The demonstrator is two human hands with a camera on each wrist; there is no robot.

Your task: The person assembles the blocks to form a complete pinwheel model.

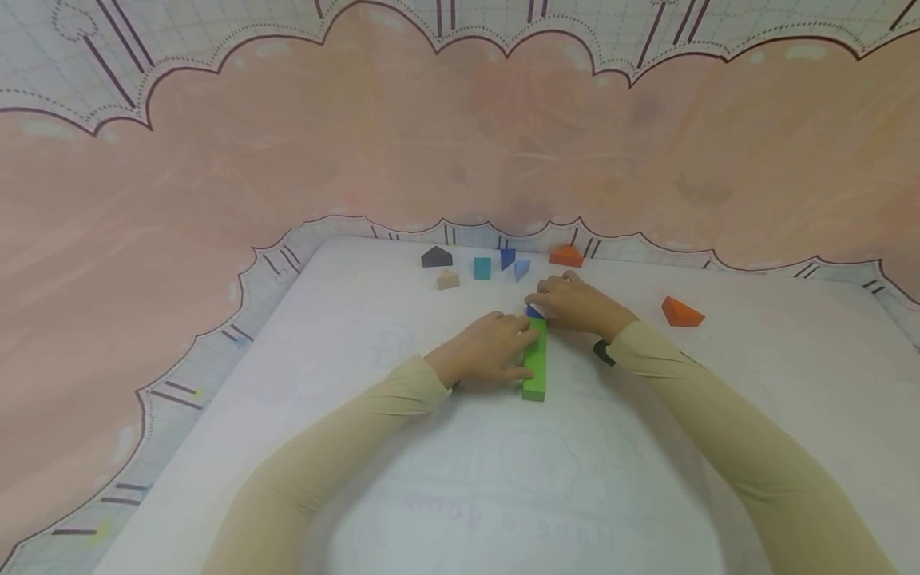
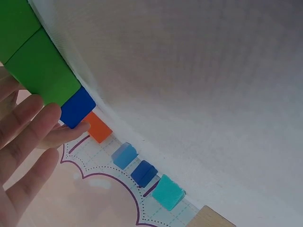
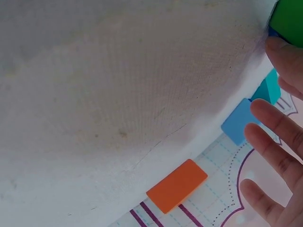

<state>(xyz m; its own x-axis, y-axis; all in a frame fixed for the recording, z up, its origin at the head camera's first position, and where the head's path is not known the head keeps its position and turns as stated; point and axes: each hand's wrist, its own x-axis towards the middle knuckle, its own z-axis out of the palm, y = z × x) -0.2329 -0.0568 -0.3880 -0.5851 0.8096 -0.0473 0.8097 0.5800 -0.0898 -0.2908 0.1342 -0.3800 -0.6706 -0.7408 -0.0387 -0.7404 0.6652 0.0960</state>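
While a green bar (image 1: 534, 371) lies lengthwise between the person's two hands, a blue wedge (image 1: 534, 312) sits against its far end; the left wrist view shows a seam across the green. The bar is just right of the left hand (image 1: 485, 349), which touches it from that side, its fingers spread and fairly straight rather than curled around it. The wedge lies at the fingertips of the right hand (image 1: 582, 305), pinched between the thumb and a finger, with the other fingers held apart.

Beyond the hands, near the far edge of the white surface (image 1: 776, 415), stand a dark grey block (image 1: 436, 257), a wood-coloured block (image 1: 448, 279) just in front of it, a teal block (image 1: 482, 268), a dark blue block (image 1: 507, 258), a light blue block (image 1: 522, 270) and an orange block (image 1: 566, 255). A second orange piece (image 1: 681, 312) lies well apart, to the right of the right hand. Pale yellow sleeves (image 1: 345, 435) cover both arms, and a peach cloth (image 1: 431, 144) with a scalloped border hangs behind the surface.
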